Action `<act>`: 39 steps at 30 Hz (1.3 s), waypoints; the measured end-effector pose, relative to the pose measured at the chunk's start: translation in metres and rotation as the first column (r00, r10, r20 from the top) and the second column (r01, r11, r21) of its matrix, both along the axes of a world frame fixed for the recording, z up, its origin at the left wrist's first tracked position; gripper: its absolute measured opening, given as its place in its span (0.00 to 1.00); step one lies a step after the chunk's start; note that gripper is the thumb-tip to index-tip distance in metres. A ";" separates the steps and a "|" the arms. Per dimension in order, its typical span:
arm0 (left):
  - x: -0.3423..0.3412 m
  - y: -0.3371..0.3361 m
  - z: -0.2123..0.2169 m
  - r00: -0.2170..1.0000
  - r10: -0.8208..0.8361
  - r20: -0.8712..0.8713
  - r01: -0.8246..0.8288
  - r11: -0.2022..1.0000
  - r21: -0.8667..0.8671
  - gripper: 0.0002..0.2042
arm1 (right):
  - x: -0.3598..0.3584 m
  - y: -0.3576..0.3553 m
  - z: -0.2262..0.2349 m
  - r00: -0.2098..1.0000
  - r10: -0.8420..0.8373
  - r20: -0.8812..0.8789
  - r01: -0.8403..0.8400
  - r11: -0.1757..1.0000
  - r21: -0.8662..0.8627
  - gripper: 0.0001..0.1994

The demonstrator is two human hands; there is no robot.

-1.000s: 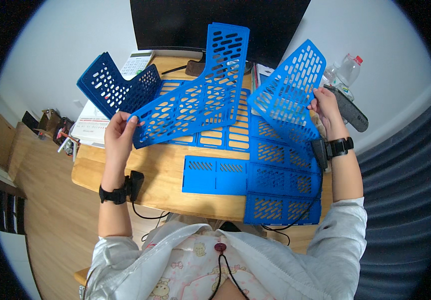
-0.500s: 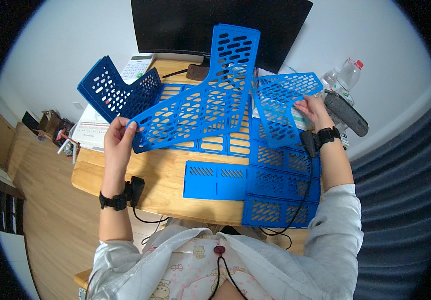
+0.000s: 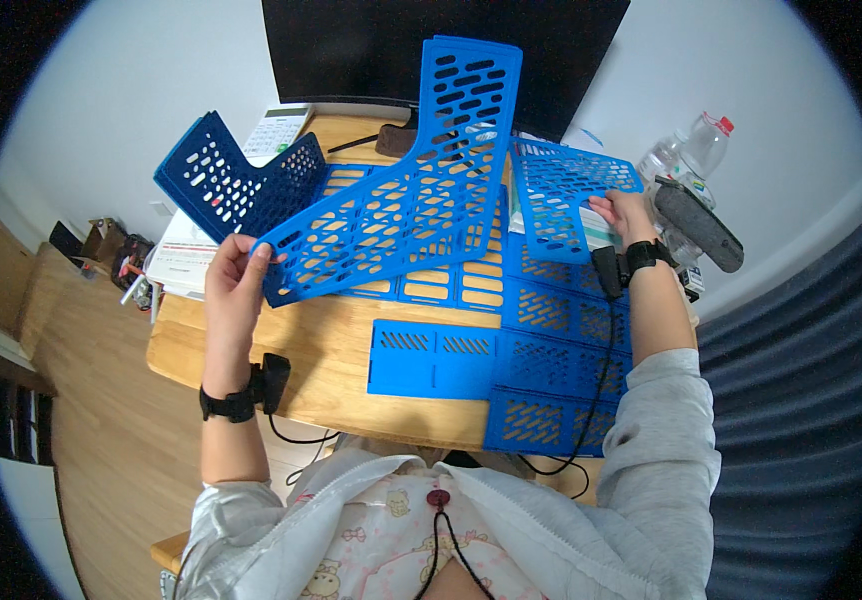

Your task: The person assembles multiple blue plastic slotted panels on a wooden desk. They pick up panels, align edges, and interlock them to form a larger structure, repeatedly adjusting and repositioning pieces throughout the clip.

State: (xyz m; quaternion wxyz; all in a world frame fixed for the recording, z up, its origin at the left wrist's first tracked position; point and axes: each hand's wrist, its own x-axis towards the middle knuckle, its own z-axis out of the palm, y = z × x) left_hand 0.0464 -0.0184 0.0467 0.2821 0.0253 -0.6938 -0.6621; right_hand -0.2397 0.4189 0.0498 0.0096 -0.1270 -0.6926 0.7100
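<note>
Between thumb and fingers, my left hand [image 3: 236, 282] pinches the left corner of a large blue L-shaped file-rack side panel [image 3: 376, 235], pierced with slots. It is raised and tilted, its tall end rising in front of the monitor; a doubled edge suggests more than one layer. Closed on the right edge of a second, similar blue slotted panel [image 3: 551, 215] is my right hand [image 3: 623, 215], some fingers hidden. Beneath them lie a flat blue rectangular panel [image 3: 433, 375] and blue slotted panels [image 3: 531, 425] along the table's right side.
Darker blue L-shaped panels [image 3: 216, 185] stand at the left, by white papers [image 3: 179, 255] and a calculator [image 3: 279, 128]. A black monitor [image 3: 351, 50] is at the back of the wooden table [image 3: 326, 350]. Plastic bottles [image 3: 706, 145] and a grey case [image 3: 699, 222] sit right.
My right hand has shifted slightly away from me, and its panel has tipped flatter, its lower end rising. The large panel's tall end has risen a little; my left hand stays almost still.
</note>
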 end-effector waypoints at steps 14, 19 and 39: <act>0.008 0.002 0.008 0.994 -0.030 0.108 0.033 0.999 -0.029 0.04 | 0.043 -0.010 0.039 0.941 0.269 -0.203 -0.197 0.928 0.318 0.11; 0.008 0.006 0.005 0.991 -0.033 0.132 0.041 0.997 -0.059 0.05 | 0.112 -0.035 0.099 0.708 0.460 -0.535 -0.291 0.881 0.373 0.12; 0.010 0.017 0.002 0.990 -0.020 0.137 0.037 0.992 -0.117 0.05 | 0.234 -0.052 0.136 0.417 0.672 -0.612 -0.229 0.729 0.645 0.30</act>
